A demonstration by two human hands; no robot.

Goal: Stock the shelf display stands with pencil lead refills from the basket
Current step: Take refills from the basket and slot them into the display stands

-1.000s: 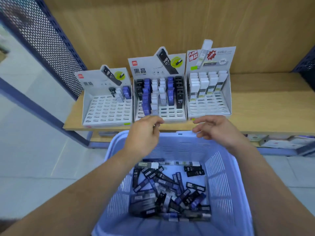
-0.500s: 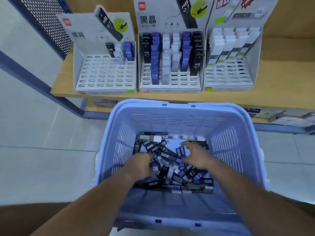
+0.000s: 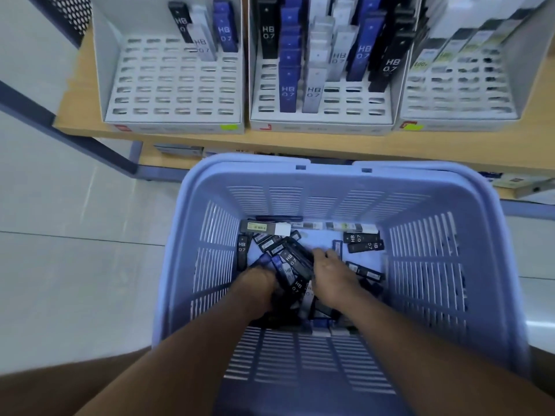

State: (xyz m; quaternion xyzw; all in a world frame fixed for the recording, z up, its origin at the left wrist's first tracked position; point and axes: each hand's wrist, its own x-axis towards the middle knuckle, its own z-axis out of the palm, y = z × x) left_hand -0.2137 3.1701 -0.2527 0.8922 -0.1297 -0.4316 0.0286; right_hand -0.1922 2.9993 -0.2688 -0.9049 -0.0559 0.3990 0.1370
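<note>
Both knuckles-up in basket (image 3: 420, 265) | left hand (image 3: 259, 285), right hand (image 3: 333, 271) amid refills (image 3: 292, 262)

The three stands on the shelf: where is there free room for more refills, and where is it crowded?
Left stand: nearly all slots bare, in front of three refills at its back. Right stand: front rows bare, though blurred. Middle stand is crowded; only its left column and front right slots are free.

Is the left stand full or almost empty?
Almost empty. The left stand holds only a few refill packs at its back; the other slots are bare.
</note>
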